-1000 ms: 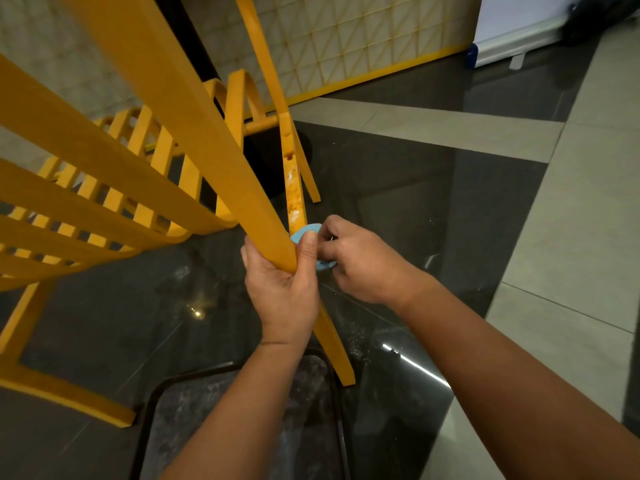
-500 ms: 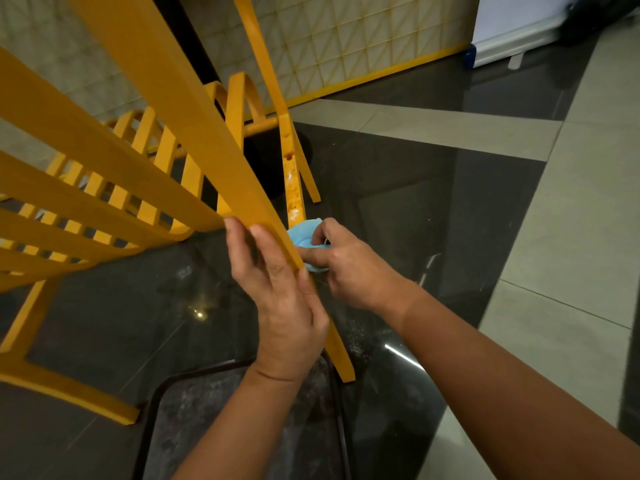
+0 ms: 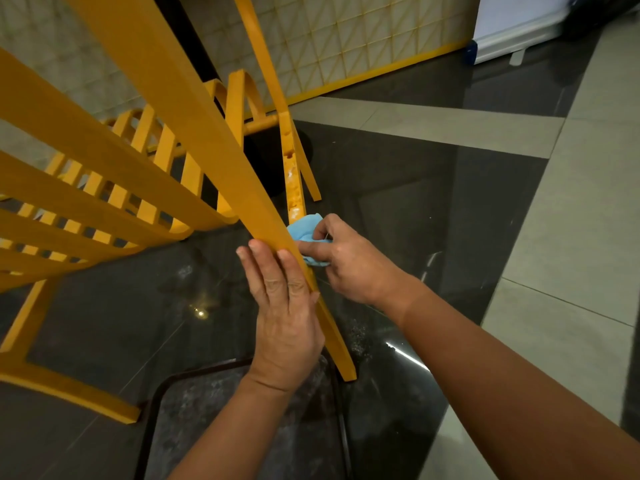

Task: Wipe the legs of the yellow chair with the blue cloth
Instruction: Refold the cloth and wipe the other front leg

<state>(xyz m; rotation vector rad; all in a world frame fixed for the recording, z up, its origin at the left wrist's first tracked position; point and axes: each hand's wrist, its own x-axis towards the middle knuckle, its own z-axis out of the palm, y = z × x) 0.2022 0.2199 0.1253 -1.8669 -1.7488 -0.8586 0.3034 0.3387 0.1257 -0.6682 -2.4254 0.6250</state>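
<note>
The yellow chair [image 3: 114, 188] lies tipped over on the dark floor, its slatted seat at the left. One near leg [image 3: 194, 109] runs diagonally from top left down to a foot at the lower middle. My left hand [image 3: 280, 306] lies flat along that leg with straight fingers. My right hand [image 3: 349, 261] grips the bunched blue cloth [image 3: 304, 230] just behind the near leg, at the scuffed lower end of a second leg [image 3: 294, 181]. Most of the cloth is hidden by my fingers and the near leg.
A dark tray-like frame with a speckled grey surface [image 3: 221, 424] lies on the floor below my left arm. Glossy black tiles meet grey tiles [image 3: 571, 237] at the right. A yellow-edged lattice screen [image 3: 346, 39] stands at the back.
My left hand has let go of the near leg and opened, its fingers now lying straight along it. My right hand and the cloth have barely shifted.
</note>
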